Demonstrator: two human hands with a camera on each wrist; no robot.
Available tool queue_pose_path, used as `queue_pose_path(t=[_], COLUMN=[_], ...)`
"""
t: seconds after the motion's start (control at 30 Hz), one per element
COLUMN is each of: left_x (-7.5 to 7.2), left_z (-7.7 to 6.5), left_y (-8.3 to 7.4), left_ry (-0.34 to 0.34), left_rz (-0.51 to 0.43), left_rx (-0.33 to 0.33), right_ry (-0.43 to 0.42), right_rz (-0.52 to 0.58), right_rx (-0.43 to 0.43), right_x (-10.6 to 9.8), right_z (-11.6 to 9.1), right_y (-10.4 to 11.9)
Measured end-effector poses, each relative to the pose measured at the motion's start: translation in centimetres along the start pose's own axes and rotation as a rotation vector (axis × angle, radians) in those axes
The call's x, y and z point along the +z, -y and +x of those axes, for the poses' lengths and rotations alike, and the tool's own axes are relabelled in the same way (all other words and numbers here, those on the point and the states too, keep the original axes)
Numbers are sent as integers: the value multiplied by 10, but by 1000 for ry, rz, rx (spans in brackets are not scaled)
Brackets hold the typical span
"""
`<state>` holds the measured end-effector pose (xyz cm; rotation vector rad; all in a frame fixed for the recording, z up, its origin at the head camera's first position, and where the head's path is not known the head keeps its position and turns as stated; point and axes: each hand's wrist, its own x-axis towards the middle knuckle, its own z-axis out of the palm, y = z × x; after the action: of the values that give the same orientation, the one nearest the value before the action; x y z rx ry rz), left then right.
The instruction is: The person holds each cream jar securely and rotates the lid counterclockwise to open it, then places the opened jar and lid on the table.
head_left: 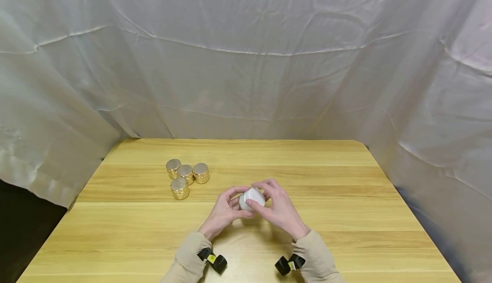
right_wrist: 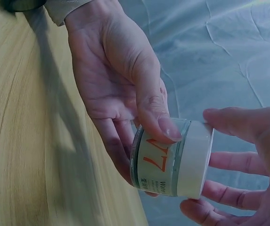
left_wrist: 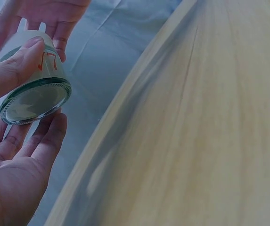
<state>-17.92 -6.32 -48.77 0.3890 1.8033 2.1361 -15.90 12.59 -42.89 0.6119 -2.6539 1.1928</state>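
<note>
A small glass cream jar (right_wrist: 158,162) with orange "V7" print and a white lid (right_wrist: 194,160) is held tilted over the table, between both hands. My left hand (head_left: 224,211) grips the jar's body, its thumb across the printed side and its fingers behind. The thumb and fingertips of my right hand (head_left: 283,209) span the lid at opposite edges. In the left wrist view the ridged glass base (left_wrist: 36,104) faces the camera, and the right hand (left_wrist: 54,14) shows behind the jar.
Several gold lidded jars (head_left: 180,189) stand grouped at the left of the wooden table (head_left: 326,231). Grey cloth (head_left: 246,86) hangs behind the table and along its sides. Black wrist cameras (head_left: 213,261) sit on both beige sleeves.
</note>
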Motion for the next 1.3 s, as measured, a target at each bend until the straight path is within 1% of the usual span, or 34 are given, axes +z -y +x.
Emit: queue_pose_path(t=[0.13, 0.23, 0.37, 0.53, 0.73, 0.93, 1.13, 1.3], left_x=[0, 0, -1, -1, -1, -1, -1, -1], left_z=[0, 0, 0, 0, -1, -1, -2, -1], left_y=[0, -1, 0, 1, -1, -2, -3, -2], left_ry=[-9, -14, -13, 0, 18, 5, -8, -8], left_rz=[-1, 1, 5, -1, -17, -13, -16, -12], left_rx=[-6, -6, 1, 9, 18, 5, -8, -1], right_ry=[17, 28, 26, 6, -27, -11, 15, -3], right_rz=[19, 29, 36, 21, 5, 18, 12, 11], right_rx=[-23, -22, 1, 26, -11, -49, -45, -34], right_x=[0, 0, 0, 0, 1, 1, 1, 1], right_z=[0, -1, -1, 0, 0, 0, -1, -1], right_y=[-1, -1, 0, 1, 0, 1, 1, 2])
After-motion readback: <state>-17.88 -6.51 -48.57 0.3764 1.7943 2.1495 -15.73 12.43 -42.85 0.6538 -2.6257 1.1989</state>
